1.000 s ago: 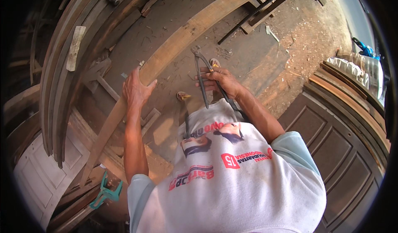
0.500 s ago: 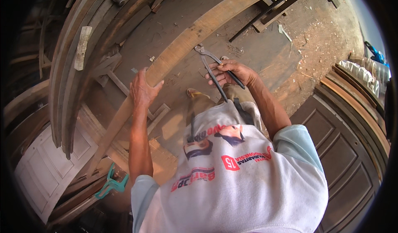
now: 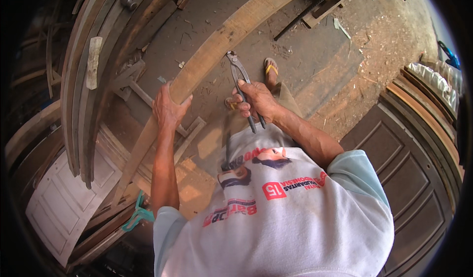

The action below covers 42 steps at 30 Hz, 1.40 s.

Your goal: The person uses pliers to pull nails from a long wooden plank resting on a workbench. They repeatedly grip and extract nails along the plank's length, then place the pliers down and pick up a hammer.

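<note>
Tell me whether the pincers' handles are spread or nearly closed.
Nearly closed: the handles of the pincers run close together through the right hand, their ends only slightly apart. Whether the jaws meet, I cannot tell.

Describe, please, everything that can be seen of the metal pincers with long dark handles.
The metal pincers have a small greyish head, a pivot and two long, slim, dark handles, standing slightly apart. The person's right hand grips the handles, hiding their middle; the ends show below it, toward the white printed shirt. The head points away from the body, beside the edge of the long tan wooden plank; whether it touches, I cannot tell.
</note>
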### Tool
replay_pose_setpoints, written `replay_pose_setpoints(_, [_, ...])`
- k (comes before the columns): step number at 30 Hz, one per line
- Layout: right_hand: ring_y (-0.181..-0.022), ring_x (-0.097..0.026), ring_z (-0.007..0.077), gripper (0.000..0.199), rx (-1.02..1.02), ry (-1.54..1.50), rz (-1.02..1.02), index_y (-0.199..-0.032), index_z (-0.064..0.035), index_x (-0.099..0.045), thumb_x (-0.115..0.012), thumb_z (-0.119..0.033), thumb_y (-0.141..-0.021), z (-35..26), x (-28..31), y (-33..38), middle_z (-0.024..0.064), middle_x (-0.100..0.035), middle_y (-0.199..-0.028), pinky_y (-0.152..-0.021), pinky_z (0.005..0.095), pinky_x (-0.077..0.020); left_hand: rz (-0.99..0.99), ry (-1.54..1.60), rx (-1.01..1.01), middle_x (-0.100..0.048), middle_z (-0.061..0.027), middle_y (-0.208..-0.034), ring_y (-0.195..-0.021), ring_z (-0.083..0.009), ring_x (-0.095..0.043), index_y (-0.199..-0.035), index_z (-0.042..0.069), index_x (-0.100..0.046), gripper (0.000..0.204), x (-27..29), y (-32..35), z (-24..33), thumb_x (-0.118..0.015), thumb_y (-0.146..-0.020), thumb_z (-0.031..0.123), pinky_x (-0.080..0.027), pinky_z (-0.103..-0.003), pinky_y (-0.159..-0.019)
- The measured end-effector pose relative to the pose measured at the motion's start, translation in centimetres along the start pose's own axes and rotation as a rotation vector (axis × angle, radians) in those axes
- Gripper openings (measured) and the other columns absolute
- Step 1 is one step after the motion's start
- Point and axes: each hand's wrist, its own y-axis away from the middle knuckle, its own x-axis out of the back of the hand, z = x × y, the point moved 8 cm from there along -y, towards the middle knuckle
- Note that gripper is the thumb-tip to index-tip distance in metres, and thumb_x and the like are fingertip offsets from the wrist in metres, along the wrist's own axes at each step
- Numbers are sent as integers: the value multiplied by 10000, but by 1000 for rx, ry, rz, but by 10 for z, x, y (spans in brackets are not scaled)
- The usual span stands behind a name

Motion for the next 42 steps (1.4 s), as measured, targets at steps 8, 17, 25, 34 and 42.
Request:
replay_pose_setpoints(8, [-663, -567, 177, 388, 442, 67, 269, -1112, -3, -556, -573, -391, -1114, 59, -28, -45, 88, -582, -891, -602, 358, -534, -24, 93, -59, -608, -175, -1447, -1379, -365, -541, -1545, 137, -477, 951, -1, -1, -3, -925, -750, 407, -397, -533, -1147])
replay_pose_setpoints(17, [-1039, -733, 287, 328, 218, 319, 295, -1352, 47, -538, -513, -97, -1058, 95, 22, -17, 177, -675, -1179, -889, 415, -621, 8, 47, -160, -474, -152, -1594, -1518, -359, -374, -1618, 157, -411, 1094, 34, 59, -83, -966, -703, 382, -292, -522, -1256])
replay_pose_setpoints(25, [-1253, -669, 284, 605, 291, 625, 178, -1612, -21, -403, -532, -167, -1039, 53, 18, 28, 184, -646, -1397, -1105, 419, -520, 98, 75, -20, -593, -137, -1468, -1377, -339, -527, -1578, 205, -466, 953, 6, 72, -125, -932, -758, 342, -365, -505, -1153])
replay_pose_setpoints(34, [-1145, -695, 213, 521, 375, 979, 246, -1481, 15, -573, -568, -188, -1001, 12, 0, 26, 117, -723, -1223, -1052, 382, -535, 166, 80, -27, -607, -130, -1457, -1344, -339, -547, -1533, 210, -519, 897, 6, 73, -126, -934, -750, 350, -383, -491, -1131])
replay_pose_setpoints(42, [-1025, -704, 196, 492, 282, 988, 192, -1478, -21, -559, -560, -195, -1017, -2, -22, 34, 90, -705, -1114, -931, 361, -585, 178, 73, 16, -618, -126, -1405, -1326, -341, -552, -1503, 220, -546, 872, 4, 74, -125, -938, -735, 354, -386, -486, -1126])
